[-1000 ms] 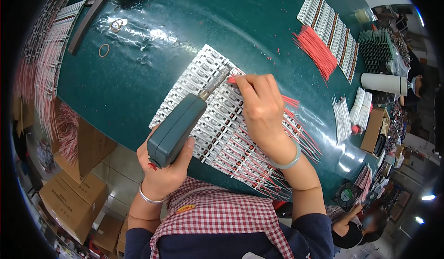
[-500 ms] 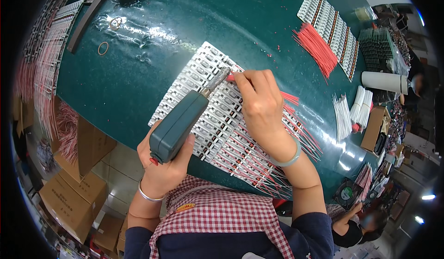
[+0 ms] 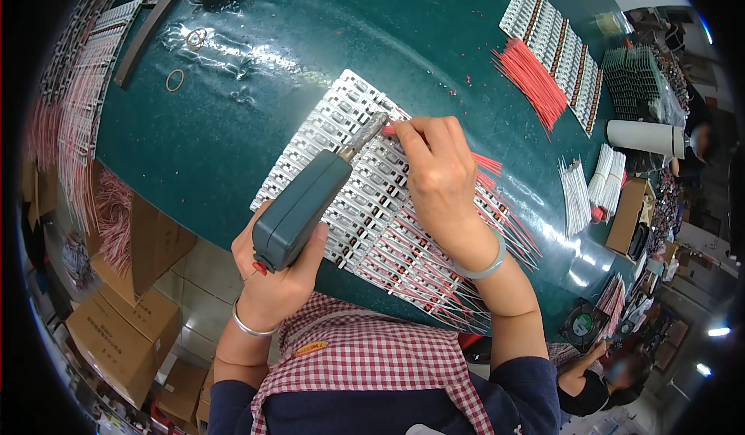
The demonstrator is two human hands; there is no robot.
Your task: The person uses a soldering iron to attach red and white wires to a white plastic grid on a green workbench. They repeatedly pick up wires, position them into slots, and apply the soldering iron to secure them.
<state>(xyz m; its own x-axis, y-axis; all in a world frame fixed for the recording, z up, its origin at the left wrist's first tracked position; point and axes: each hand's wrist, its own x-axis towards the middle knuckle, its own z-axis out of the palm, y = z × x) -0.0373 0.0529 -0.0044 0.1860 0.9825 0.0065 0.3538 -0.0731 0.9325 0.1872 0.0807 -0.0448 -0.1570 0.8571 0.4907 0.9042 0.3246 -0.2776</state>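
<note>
My left hand (image 3: 273, 268) is wrapped round a green gun-shaped tool (image 3: 299, 210) with a crusted metal tip. The tip rests at the upper part of a panel of small white boards (image 3: 330, 128) lying on the bench. Pinched in the fingertips of my right hand (image 3: 442, 167) is a red wire (image 3: 389, 130), its end beside the tip. Much of that wire is hidden under the hand. Red and white wires (image 3: 423, 268) run off the panel's lower right rows toward me.
Back right, red wires (image 3: 531, 86) lie against another panel (image 3: 555, 39). White wire bundles (image 3: 605, 179), a white bottle (image 3: 644, 137) and a small fan (image 3: 583, 324) line the right side. Wired panels (image 3: 97, 78) and a dark bar (image 3: 147, 33) are at left. Cardboard boxes (image 3: 116, 338) stand below.
The tool and my left hand have shifted very slightly to the right with the view. Both hands keep the same hold, and the tip stays by the red wire.
</note>
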